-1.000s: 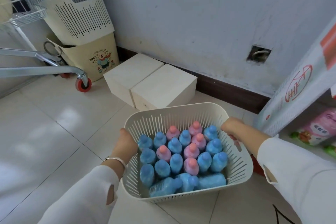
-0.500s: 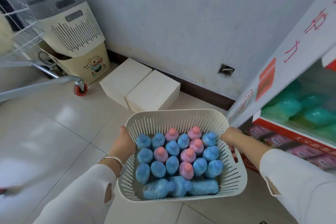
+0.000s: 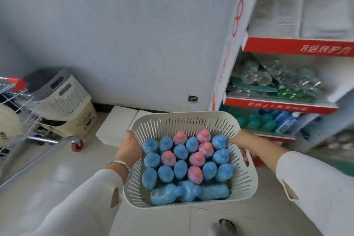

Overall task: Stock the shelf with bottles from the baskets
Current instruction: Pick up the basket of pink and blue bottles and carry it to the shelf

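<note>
Basket (image 3: 183, 122) is now swinging up beside the shelf (image 3: 277, 104) versus a second ago; your left hand (image 3: 129, 147) and right hand (image 3: 242, 140) are each gripping a side rim. Bottles (image 3: 181, 151) are riding inside, three lying along its near edge, so keep it level.

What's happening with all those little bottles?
A person is carrying a white basket, with the left hand gripping one side and the right hand gripping the other. It is packed with blue and pink bottles. Most stand upright and a few lie flat at the near end. The basket is held in front of a shelf that has other goods on it. No bottle has been taken out yet.
</note>
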{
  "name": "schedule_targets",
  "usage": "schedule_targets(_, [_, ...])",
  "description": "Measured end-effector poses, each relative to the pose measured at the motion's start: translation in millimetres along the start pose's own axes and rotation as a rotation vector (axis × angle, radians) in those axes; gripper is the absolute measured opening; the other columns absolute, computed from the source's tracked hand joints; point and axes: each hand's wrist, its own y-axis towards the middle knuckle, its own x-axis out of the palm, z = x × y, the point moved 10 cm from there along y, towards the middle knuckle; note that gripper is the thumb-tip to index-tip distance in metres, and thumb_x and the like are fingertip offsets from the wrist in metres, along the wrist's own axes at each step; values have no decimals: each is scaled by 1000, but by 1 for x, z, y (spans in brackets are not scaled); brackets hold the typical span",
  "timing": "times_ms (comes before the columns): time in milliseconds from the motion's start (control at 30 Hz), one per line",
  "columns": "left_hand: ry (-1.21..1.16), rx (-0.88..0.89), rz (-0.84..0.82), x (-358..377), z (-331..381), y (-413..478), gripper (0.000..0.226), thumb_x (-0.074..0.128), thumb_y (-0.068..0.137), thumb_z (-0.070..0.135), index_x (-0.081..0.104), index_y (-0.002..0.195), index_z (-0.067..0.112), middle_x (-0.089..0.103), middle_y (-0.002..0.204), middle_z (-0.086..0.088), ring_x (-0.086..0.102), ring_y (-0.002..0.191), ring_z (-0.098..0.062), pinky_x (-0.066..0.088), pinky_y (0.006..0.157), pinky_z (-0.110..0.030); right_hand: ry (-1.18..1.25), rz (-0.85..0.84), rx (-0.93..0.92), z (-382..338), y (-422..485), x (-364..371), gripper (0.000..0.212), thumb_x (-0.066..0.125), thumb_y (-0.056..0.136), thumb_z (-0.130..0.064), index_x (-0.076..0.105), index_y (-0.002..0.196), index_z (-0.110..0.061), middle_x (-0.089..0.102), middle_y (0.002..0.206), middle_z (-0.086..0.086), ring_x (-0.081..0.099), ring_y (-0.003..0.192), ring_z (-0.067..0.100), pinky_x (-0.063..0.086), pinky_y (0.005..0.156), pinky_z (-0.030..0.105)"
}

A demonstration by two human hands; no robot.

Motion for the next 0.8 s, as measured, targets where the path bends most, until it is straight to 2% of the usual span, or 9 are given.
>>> schedule_targets(133, [125, 130, -53, 0, 59, -34, 18, 46, 88, 14, 30, 97, 15, 47, 81, -8, 55, 83, -31, 52, 82, -50, -9, 11, -32, 58, -44, -35, 18, 48, 91, -22, 57, 91, -6, 53, 66, 12, 49, 47, 22, 42, 36, 26])
schedule_targets(267, [228, 295, -159, 39, 123, -75, 18, 44, 89, 16, 32, 103, 11, 55, 96, -15, 57, 87, -34, 53, 81, -47, 176, 74, 88, 146, -74, -72, 14, 45, 90, -15, 53, 91, -4, 46, 61, 10, 43, 40, 21, 42, 39, 29])
schedule_targets(367, [316, 392, -241, 90, 162, -109, 30, 43, 91, 11, 32, 118, 3, 54, 109, -21, 58, 99, -40, 51, 79, -42, 291, 125, 217, 221, -95, -101, 15, 44, 91, -12, 52, 93, 1, 45, 63, 14, 41, 43, 22, 41, 45, 30])
schedule_targets(467, [326, 441, -347, 148, 197, -148, 36, 50, 90, 18, 34, 117, 2, 55, 110, -22, 56, 99, -37, 42, 72, -35, 356, 197, 286, 290, -118, -137, 13, 47, 87, -10, 54, 91, 0, 47, 63, 15, 43, 46, 22, 41, 43, 28])
schedule_targets(533, [361, 496, -385, 188, 225, -174, 36, 52, 90, 21, 35, 115, 1, 56, 115, -23, 56, 100, -36, 39, 74, -33, 367, 242, 317, 336, -129, -160, 16, 45, 87, -10, 55, 94, 0, 50, 66, 15, 45, 46, 21, 41, 40, 25])
schedule_targets(600, [403, 540, -430, 232, 251, -201, 42, 53, 89, 20, 33, 121, 1, 55, 117, -24, 57, 105, -39, 44, 79, -36, 397, 263, 364, 385, -133, -180, 19, 45, 87, -12, 55, 97, 0, 51, 69, 16, 45, 48, 21, 41, 42, 25])
schedule_targets(700, [477, 640, -497, 300, 289, -241, 50, 51, 91, 21, 29, 131, -1, 51, 124, -21, 56, 111, -38, 47, 88, -40, 451, 279, 438, 448, -133, -212, 11, 44, 88, -10, 52, 87, -2, 48, 67, 14, 43, 50, 20, 41, 45, 27])
schedule_targets(767, [495, 663, -538, 343, 311, -262, 40, 50, 92, 23, 39, 126, 3, 53, 117, -16, 58, 101, -32, 46, 78, -34, 502, 273, 428, 482, -121, -234, 17, 43, 93, -9, 51, 79, -6, 44, 66, 7, 42, 51, 16, 40, 46, 26])
schedule_targets(800, [477, 659, -570, 364, 319, -271, 28, 49, 93, 22, 41, 115, 6, 54, 106, -14, 58, 90, -28, 45, 72, -32, 557, 286, 424, 496, -116, -244, 17, 42, 95, -10, 55, 85, -6, 42, 66, 4, 41, 52, 13, 38, 46, 23])
